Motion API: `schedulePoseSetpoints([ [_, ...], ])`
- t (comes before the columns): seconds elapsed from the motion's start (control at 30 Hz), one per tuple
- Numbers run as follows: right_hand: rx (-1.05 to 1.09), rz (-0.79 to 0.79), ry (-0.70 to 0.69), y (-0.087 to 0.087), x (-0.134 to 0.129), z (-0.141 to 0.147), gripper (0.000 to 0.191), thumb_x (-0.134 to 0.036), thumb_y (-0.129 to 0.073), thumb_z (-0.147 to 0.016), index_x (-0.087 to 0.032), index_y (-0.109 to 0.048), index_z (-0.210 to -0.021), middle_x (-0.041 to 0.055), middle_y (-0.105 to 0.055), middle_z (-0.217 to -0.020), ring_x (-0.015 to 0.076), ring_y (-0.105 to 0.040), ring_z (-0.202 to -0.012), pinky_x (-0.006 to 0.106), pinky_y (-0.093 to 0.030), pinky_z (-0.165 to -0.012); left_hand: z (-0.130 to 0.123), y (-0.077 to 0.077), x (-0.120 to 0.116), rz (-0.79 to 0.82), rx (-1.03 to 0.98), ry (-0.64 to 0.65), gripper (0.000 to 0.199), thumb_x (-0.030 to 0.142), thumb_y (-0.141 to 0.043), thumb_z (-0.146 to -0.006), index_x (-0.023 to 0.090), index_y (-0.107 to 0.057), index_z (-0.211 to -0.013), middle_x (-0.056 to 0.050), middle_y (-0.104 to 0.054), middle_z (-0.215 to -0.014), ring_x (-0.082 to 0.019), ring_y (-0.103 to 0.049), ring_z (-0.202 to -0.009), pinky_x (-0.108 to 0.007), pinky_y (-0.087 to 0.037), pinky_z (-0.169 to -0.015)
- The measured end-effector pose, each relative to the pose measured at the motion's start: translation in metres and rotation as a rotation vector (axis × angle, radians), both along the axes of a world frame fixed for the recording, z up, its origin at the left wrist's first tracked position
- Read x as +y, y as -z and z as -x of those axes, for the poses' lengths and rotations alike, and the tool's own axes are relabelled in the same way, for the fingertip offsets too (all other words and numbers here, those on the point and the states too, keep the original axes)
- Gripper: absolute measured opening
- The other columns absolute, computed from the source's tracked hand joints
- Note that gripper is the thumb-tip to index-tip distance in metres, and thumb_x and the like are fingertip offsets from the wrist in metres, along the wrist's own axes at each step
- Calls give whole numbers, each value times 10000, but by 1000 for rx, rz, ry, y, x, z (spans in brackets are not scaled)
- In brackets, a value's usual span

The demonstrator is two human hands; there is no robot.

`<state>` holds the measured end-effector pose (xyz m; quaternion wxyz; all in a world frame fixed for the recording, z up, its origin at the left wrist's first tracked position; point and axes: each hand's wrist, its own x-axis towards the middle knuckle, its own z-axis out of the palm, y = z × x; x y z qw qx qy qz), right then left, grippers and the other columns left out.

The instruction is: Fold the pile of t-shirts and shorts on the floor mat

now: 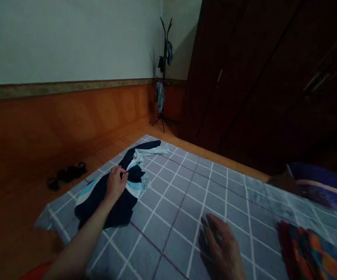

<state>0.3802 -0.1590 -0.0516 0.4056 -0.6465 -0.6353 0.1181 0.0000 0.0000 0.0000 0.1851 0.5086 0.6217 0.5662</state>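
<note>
A navy, white and light-blue shirt (133,175) lies crumpled on the grey checked bedcover (180,194), one sleeve stretched toward the far corner. My left hand (117,182) rests on its middle, the fingers closed in a pinch on a fold of the cloth. The forearm crosses over the near part of the shirt and hides some of it. To the right, my right hand (222,241) is just over the bedcover, fingers apart and loosely bent, with nothing seen in it. Whether it touches the cover I cannot tell.
A multicoloured folded cloth (316,252) lies at the bed's right. Beyond the right edge is a purple bundle (322,186). Dark footwear (69,174) sits on the floor at left. A coat stand (165,70) with hung items stands in the corner, beside a dark wardrobe (238,85).
</note>
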Motion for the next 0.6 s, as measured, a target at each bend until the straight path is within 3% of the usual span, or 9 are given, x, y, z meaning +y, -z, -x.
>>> schedulePoseSetpoints([
  [0.13, 50, -23, -30, -3, -5, 0, 354, -426, -555, -822, -176, -661, -1050, 120, -665, -1026, 268, -622, -941, 426, -518, -838, 5, -22, 8, -26, -72, -31, 197, 350, -647, -610, 200, -553, -695, -10, -581, -725, -207, -560, -746, -328, -436, -761],
  [0.27, 202, 26, -14, -12, -9, 2, 340, -432, -589, -789, -188, -685, -1006, 117, -679, -1006, 266, -641, -921, 403, -528, -825, -14, -84, -4, -167, -206, 15, 273, 430, -596, -690, 198, -485, -781, 45, -497, -661, -104, -482, -558, -207, -404, -553],
  [0.37, 438, 158, -24, -23, -14, 11, 388, -455, -641, -752, -200, -687, -1040, 123, -679, -1072, 276, -640, -985, 397, -512, -877, -54, -130, -40, -237, -303, 218, 286, 420, -640, -726, 203, -503, -853, 44, -531, -693, -81, -504, -547, -179, -421, -534],
  [0.4, 532, 208, -24, -27, -16, 16, 415, -457, -663, -738, -200, -680, -1063, 127, -674, -1098, 281, -634, -1012, 396, -503, -895, -70, -140, -55, -200, -337, 397, 244, 387, -636, -771, 209, -524, -895, 30, -566, -721, -86, -530, -560, -183, -433, -539],
  [0.5, 797, 276, -42, -40, -21, 29, 514, -457, -712, -702, -196, -648, -1140, 133, -665, -1131, 303, -615, -1055, 408, -493, -903, -114, -144, -90, 35, -245, 938, 147, 292, -631, -828, 199, -579, -929, -38, -661, -904, -122, -628, -716, -223, -501, -670],
  [0.53, 862, 270, -78, -44, -22, 32, 544, -459, -724, -688, -198, -640, -1158, 128, -665, -1133, 311, -611, -1057, 414, -490, -902, -124, -139, -95, 103, -201, 1047, 144, 285, -609, -850, 195, -590, -960, -62, -667, -984, -142, -647, -785, -245, -512, -718],
  [0.6, 943, 240, -178, -50, -22, 34, 563, -454, -744, -663, -207, -644, -1159, 114, -666, -1134, 322, -613, -1040, 420, -483, -901, -136, -123, -95, 174, -123, 1098, 177, 300, -539, -898, 190, -598, -1025, -86, -658, -1076, -173, -655, -892, -283, -517, -779],
])
